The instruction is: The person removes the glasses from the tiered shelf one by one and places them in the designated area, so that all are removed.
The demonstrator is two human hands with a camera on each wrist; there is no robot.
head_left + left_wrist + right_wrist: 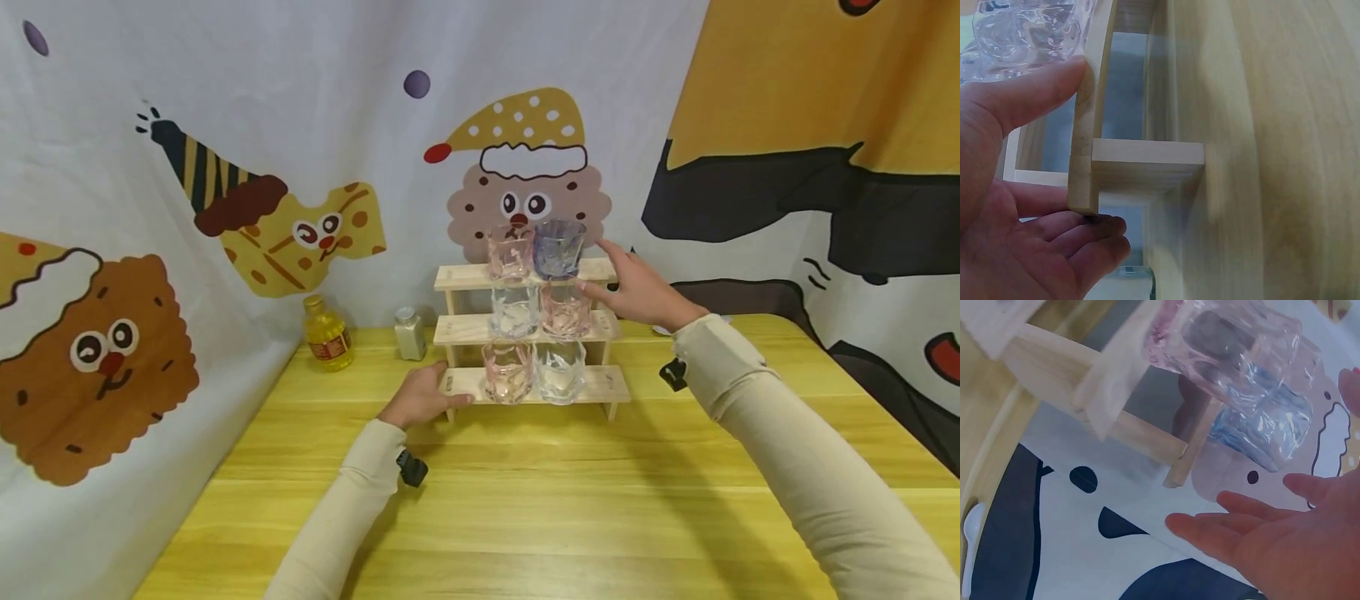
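A three-tier wooden stand (457, 330) holds several wavy glasses, two to a tier. My left hand (420, 395) grips the left end of its lowest board (1083, 144), thumb above and fingers curled at the end and underneath. Beside the upper right side, my right hand (641, 287) is held with its fingers extended and apart. Nearest to it are a blue glass (558, 250) on top and a pink glass (566, 310) on the middle tier. In the right wrist view, a gap shows between that hand and the blue glass (1266, 422).
Left of the stand are a bottle of yellow oil (327, 335) and a small lidded jar (409, 333). A white spoon (971, 534) lies on the table right of the stand. A cartoon-printed cloth (405, 208) hangs close behind.
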